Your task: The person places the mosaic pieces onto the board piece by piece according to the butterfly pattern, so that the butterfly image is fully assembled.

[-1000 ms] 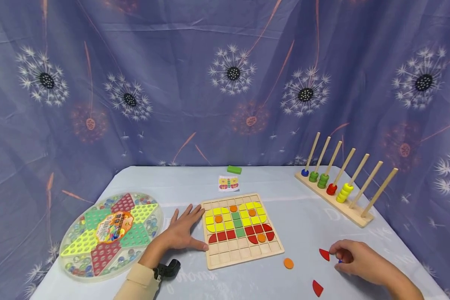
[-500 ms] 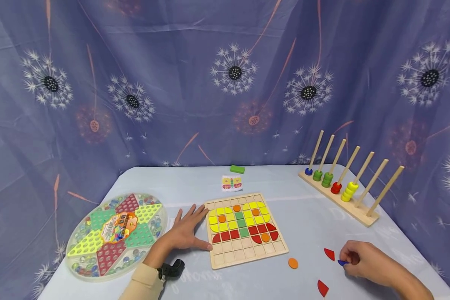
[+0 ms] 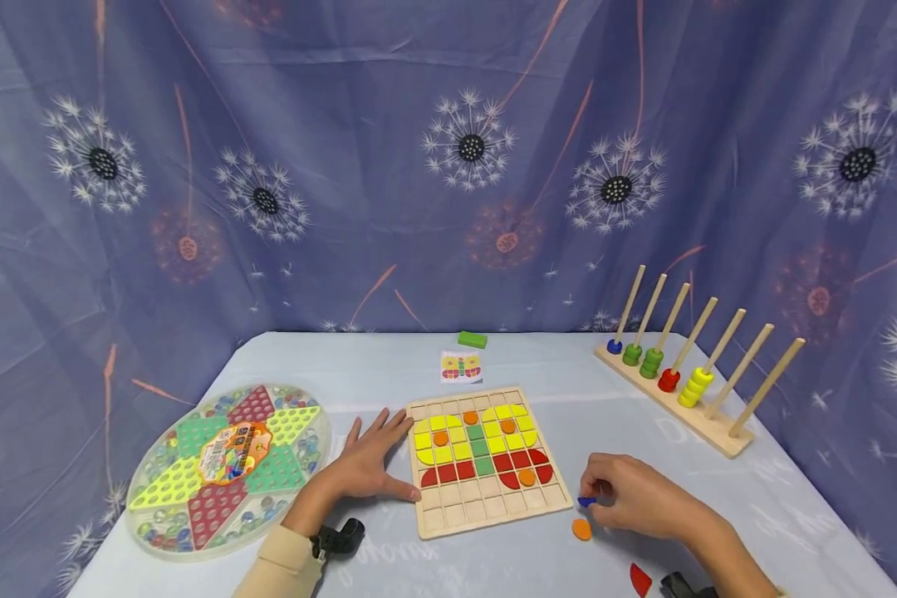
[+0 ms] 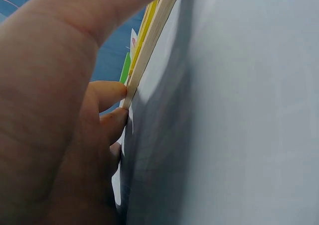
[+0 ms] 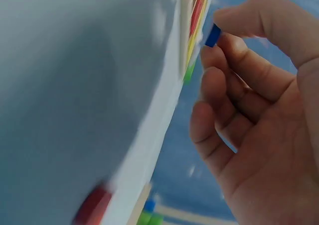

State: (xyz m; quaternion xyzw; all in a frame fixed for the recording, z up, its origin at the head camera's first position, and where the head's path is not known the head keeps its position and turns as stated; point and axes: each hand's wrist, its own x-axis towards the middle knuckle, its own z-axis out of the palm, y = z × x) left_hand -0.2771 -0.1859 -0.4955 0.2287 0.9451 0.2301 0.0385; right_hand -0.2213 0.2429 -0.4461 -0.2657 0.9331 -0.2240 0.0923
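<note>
Thumb and fingertips of my right hand [image 3: 635, 498] pinch a small blue piece [image 5: 213, 36], held just right of the wooden grid board [image 3: 493, 501]. Below it on the cloth lies an orange disc [image 3: 581, 529]. On the board, yellow, green, red and orange flat pieces form a butterfly-like pattern. My left hand [image 3: 370, 467] is spread along the board's left edge; in the left wrist view its fingers [image 4: 113, 93] touch the rim. A red quarter-shaped piece [image 3: 640, 579] sits nearer the front. The second loose red piece seen earlier is hidden behind my right hand in the head view.
Behind the board are a pattern card [image 3: 461, 367] and a green block [image 3: 473, 339]. A round marble-game board [image 3: 227, 469] occupies the left side. At back right stands a wooden peg rack [image 3: 673, 400] with coloured beads and tall pegs. A dandelion-print curtain [image 3: 389, 166] hangs behind the table.
My right hand has moved left with the blue piece, from beside the red pieces to near the board's right corner. The left hand stays at the board's edge.
</note>
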